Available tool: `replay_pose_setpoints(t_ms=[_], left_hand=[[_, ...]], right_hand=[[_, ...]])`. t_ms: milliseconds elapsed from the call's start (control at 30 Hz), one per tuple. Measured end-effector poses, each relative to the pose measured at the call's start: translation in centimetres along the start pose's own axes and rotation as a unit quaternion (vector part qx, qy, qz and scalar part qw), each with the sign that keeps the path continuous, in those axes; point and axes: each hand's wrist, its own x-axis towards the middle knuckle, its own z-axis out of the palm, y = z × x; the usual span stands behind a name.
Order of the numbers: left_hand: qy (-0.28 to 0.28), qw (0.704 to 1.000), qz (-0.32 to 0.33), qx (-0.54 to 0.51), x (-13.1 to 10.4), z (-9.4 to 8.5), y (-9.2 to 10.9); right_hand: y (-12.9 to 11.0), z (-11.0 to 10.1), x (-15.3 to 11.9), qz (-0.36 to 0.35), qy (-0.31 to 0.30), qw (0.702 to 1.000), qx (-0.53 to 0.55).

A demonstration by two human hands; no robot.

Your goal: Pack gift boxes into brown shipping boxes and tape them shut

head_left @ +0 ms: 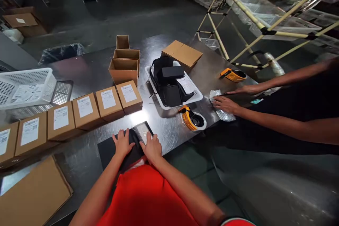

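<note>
Both forearms reached forward from six o'clock, converging toward twelve. The left hand (122, 143) lay palm down, fingers together and pressing flat. The right hand (152, 147) sat just beside it at three o'clock, palm down, fingers likewise extended.

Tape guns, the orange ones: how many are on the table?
2. One orange tape gun lies near the front corner of the white tray. The other orange tape gun lies farther back, beyond the co-worker's hands. More may be hidden.

Bare steel table (90, 74) lies open ahead; sealed brown labelled cartons (84, 107) wall the left, white tray (197, 96) blocks right.
</note>
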Motion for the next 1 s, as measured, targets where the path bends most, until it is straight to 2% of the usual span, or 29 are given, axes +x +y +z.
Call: replay_pose_setpoints(t_ms=[167,267,333,400,467,533,867,933,1000], left_hand=[[-0.001,1.000,0.003,-0.003,0.1,-0.2,0.0],[-0.006,1.000,0.010,-0.005,0.1,-0.2,-0.1],[-0.007,1.000,0.012,-0.005,0.1,-0.3,-0.1],[-0.008,1.000,0.009,-0.003,0.1,-0.3,-0.1],[-0.012,1.000,0.002,0.000,0.1,-0.4,0.0],[-0.012,1.000,-0.002,-0.001,0.1,-0.5,0.1],[0.003,1.000,-0.004,0.013,0.0,-0.4,0.3],[0.006,1.000,-0.008,0.012,-0.2,-0.6,0.4],[0.024,1.000,-0.007,0.019,-0.6,-0.8,0.6]], right_hand=[[-1.0,1.5,0.3,0.008,0.015,0.999,-0.028],[-1.6,1.8,0.7,0.025,-0.002,0.999,-0.040],[-1.7,1.6,1.1,0.034,-0.032,0.998,-0.046],[-1.4,0.9,1.8,0.032,-0.091,0.995,-0.037],[-0.7,0.0,2.3,0.015,-0.158,0.987,-0.015],[0.0,-0.8,2.6,-0.008,-0.188,0.982,0.006],[1.5,-1.4,0.0,-0.070,-0.109,0.992,0.008],[2.3,-1.6,-0.9,-0.051,-0.070,0.996,0.018],[3.4,-1.4,-1.5,0.038,-0.048,0.993,0.099]])
